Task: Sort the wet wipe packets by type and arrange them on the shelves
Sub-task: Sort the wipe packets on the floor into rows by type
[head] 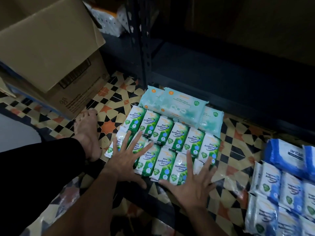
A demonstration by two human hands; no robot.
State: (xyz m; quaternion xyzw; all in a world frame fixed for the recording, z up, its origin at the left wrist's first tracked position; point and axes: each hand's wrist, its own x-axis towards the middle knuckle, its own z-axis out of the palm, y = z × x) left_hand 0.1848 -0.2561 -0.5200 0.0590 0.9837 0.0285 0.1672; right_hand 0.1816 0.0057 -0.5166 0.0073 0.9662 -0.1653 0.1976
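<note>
At the centre of the frame, on the patterned tile floor [117,106], the left hand [125,160] and right hand [192,182] lie flat with fingers spread on the green pine antibacterial wipe packets [179,137]; neither grip holds anything. Pushing such slick packets together could buckle the rows or slide them into the pale teal packs [177,103] behind. A cardboard box [51,48] sits upper left, dark metal shelving [221,65] upper right, blue packets [281,188] lower right.

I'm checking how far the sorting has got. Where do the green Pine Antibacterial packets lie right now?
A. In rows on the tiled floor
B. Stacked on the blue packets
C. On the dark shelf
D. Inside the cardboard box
A: the green Pine Antibacterial packets lie in two rows on the tiled floor, in front of the dark shelf, with the left hand and right hand spread flat over the near row.
</note>
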